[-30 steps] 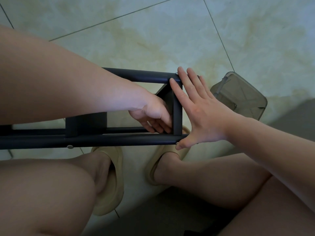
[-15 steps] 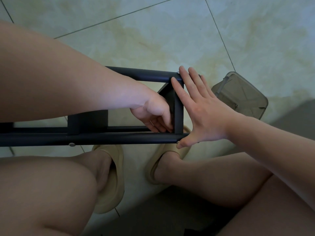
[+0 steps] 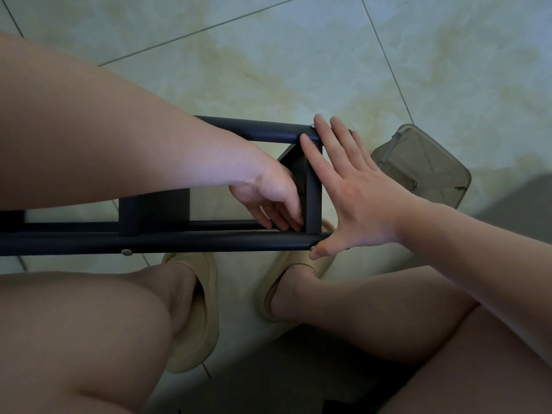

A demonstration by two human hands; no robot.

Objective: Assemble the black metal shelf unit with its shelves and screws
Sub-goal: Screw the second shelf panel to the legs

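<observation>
You are pressing your flat, spread right hand (image 3: 355, 201) against the end of the shelf frame (image 3: 209, 242) lying left-to-right; your left hand (image 3: 268, 201) is curling inside, grasp indiscernible.

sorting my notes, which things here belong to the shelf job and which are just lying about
Job: frame, screw, left hand inside the frame, right hand flat on its end.
Lying about: box, slippers (worn).

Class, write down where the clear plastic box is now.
In the head view, the clear plastic box sits on the tiled floor right of centre, just behind the right hand, which lies flat against the end of the black frame.
</observation>
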